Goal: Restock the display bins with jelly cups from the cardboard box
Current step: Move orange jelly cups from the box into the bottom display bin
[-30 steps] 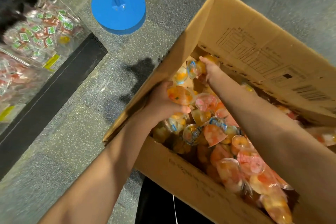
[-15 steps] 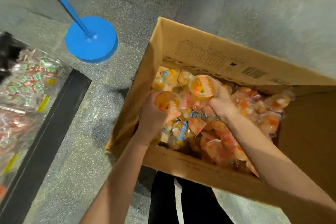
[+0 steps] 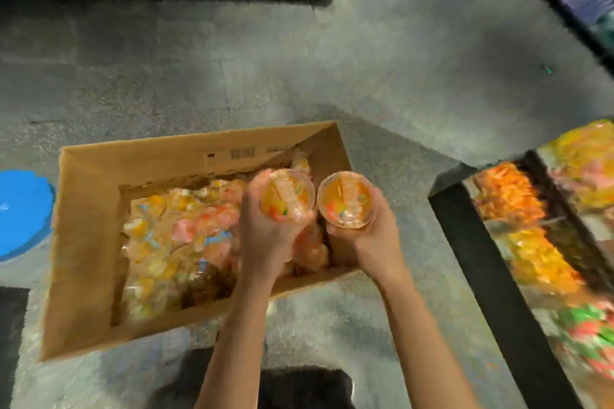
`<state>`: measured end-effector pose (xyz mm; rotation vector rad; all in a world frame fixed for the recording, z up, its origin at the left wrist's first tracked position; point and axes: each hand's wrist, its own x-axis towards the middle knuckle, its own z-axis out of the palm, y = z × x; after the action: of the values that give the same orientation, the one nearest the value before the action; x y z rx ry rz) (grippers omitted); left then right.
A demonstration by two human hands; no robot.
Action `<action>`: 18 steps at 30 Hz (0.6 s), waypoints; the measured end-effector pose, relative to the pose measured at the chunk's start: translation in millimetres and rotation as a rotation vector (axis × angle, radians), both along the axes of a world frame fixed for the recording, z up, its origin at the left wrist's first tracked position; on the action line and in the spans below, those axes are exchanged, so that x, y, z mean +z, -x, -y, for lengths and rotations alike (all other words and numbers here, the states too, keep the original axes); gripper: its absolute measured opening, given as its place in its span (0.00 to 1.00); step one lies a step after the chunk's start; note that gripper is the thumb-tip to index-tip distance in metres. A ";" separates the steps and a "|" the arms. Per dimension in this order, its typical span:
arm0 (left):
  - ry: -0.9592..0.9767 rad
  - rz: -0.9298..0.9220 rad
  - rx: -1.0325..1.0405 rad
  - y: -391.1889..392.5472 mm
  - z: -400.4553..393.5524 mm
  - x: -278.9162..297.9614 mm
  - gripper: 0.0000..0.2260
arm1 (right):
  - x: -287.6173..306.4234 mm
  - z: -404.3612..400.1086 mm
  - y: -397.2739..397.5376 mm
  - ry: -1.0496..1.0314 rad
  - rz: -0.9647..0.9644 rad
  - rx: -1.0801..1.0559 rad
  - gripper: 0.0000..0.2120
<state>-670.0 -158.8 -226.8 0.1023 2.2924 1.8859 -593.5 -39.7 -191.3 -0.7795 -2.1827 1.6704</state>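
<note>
Seen from above, a person's left hand and right hand each grip one round clear plastic jelly cup with orange filling, fingers curled around the cup's sides. The left cup and right cup sit side by side, nearly touching, above the right end of an open brown cardboard box on the grey floor. Inside lie many more loose jelly cups (blurred). A dark-framed display bin of orange packets stands to the right.
</note>
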 end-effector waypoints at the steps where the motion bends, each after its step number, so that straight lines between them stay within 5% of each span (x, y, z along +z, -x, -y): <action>1: -0.043 -0.017 -0.048 -13.6 -21.8 12.7 0.36 | 7.5 -19.3 -18.9 -0.014 -0.019 -0.047 0.34; 6: -0.229 -0.139 -0.323 -106.9 -126.5 56.0 0.36 | 42.5 -107.6 -133.1 -0.057 -0.131 -0.254 0.34; 18: -0.340 -0.028 -0.994 -385.6 -337.1 85.7 0.31 | 71.0 -266.7 -456.1 0.008 -0.226 -0.642 0.36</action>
<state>-284.4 178.3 -141.2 1.0752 1.4125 1.6279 -137.3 227.0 -120.3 -1.0869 -1.5433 1.3514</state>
